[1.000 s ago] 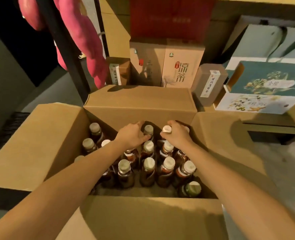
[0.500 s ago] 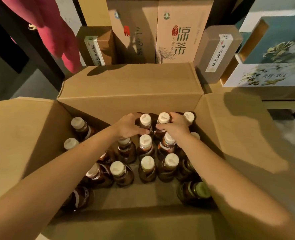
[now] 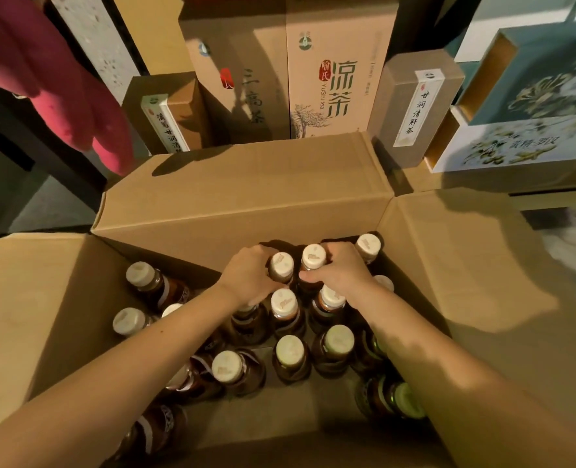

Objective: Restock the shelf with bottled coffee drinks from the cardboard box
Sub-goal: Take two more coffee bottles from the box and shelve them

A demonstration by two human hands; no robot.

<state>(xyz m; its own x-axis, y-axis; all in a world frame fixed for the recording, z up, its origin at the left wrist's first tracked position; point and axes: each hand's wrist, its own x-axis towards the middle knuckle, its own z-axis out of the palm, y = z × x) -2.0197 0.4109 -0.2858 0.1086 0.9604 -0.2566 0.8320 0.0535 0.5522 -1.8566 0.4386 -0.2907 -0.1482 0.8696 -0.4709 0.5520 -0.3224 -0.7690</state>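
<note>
Gripping upright bottle necks at the cardboard box's point(image 3: 246, 197) far wall — left hand point(image 3: 249, 276) on left bottle point(image 3: 281, 265), right hand point(image 3: 339, 273) on its neighbour point(image 3: 313, 257) — lift straight up.

Both my bare forearms reach in from the bottom corners, the left from seven o'clock, the right from five o'clock, and converge toward the middle. My left hand point(image 3: 251, 278) is knuckles up, fingers curled down around a bottle neck point(image 3: 281, 270) at its two o'clock side. My right hand point(image 3: 340, 270) sits just beside it at three o'clock, fingers closed around a second bottle neck point(image 3: 313, 260).
</note>
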